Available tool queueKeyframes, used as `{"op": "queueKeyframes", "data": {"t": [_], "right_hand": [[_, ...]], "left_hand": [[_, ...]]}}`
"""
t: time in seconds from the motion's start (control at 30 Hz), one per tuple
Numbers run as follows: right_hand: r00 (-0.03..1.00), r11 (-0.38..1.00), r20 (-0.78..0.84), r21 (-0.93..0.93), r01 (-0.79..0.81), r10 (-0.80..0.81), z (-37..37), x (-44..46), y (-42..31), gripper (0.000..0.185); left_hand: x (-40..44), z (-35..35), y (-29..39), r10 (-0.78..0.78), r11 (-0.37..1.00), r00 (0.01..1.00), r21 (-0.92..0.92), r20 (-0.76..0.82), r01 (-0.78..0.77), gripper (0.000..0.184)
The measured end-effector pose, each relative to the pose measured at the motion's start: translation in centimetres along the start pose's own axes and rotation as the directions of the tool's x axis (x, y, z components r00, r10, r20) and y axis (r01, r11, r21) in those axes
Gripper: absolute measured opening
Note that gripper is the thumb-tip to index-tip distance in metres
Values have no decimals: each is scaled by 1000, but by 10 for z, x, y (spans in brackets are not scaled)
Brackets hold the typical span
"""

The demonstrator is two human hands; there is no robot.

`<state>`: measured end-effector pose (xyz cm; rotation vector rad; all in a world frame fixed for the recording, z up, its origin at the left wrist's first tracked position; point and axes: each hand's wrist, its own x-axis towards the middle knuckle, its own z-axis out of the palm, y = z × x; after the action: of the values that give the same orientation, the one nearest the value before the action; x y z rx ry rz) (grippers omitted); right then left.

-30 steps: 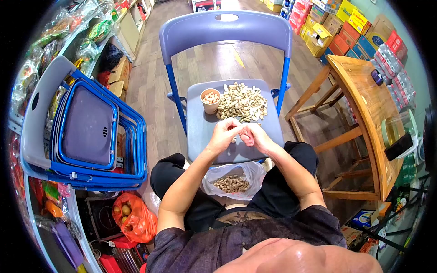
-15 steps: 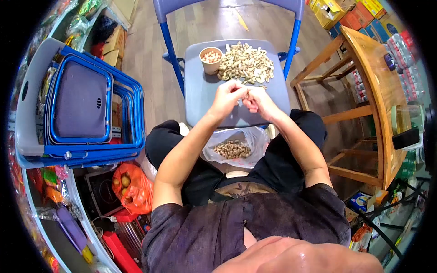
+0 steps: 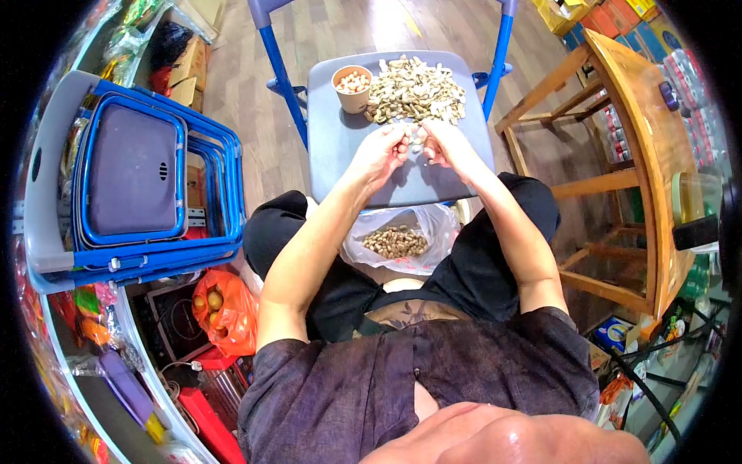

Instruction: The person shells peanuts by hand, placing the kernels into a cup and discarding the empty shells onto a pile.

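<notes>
My left hand (image 3: pixel 384 152) is closed above the grey chair seat (image 3: pixel 332 174), fingers curled in a pinch; whatever is in them is too small to make out. A small gap away, my right hand (image 3: pixel 450 148) is also closed, thumb and fingers pinching at a pale piece of peanut shell (image 3: pixel 417 142). Just beyond the hands a heap of peanut shells (image 3: pixel 417 89) covers the far part of the seat. Left of the heap stands a paper cup (image 3: pixel 355 101) with shelled peanuts in it. Below the seat's near edge, a clear plastic bag (image 3: pixel 444 236) holds unshelled peanuts (image 3: pixel 396 241).
Folded blue-framed chairs (image 3: pixel 135 170) are stacked at the left, by shelves of packaged goods. An orange bag (image 3: pixel 232 313) of round produce sits below them. A wooden table (image 3: pixel 653 185) stands at the right, with bottles and a jar near it. Cartons (image 3: pixel 618 35) lie behind.
My hands have drawn slightly apart from touching each other, and pale shell pieces now show between them. The whole view has shifted a little, with the chair seat sitting higher.
</notes>
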<state>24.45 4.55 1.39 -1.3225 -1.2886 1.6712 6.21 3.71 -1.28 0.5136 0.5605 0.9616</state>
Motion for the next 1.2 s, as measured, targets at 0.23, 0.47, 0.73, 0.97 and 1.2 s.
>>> {"op": "queueKeyframes", "data": {"t": [0.23, 0.47, 0.73, 0.97, 1.2], "right_hand": [[914, 906, 364, 304, -296, 176, 4, -5, -5, 35], [882, 790, 425, 460, -405, 204, 1, -6, -2, 29], [893, 879, 384, 310, -363, 234, 7, -11, -3, 30], [914, 887, 335, 314, -338, 230, 16, -13, -2, 31], [934, 866, 297, 391, -310, 200, 33, -13, -3, 31]], "left_hand": [[1, 1, -3, 37, 956, 999, 293, -32, -26, 18], [-10, 18, 16, 101, 884, 994, 462, -36, -72, 19], [-10, 3, 17, 21, 818, 999, 574, 39, -40, 21], [-17, 6, 23, 61, 767, 997, 636, 54, -82, 18], [-19, -5, 30, 121, 726, 992, 680, 24, -105, 15]]}}
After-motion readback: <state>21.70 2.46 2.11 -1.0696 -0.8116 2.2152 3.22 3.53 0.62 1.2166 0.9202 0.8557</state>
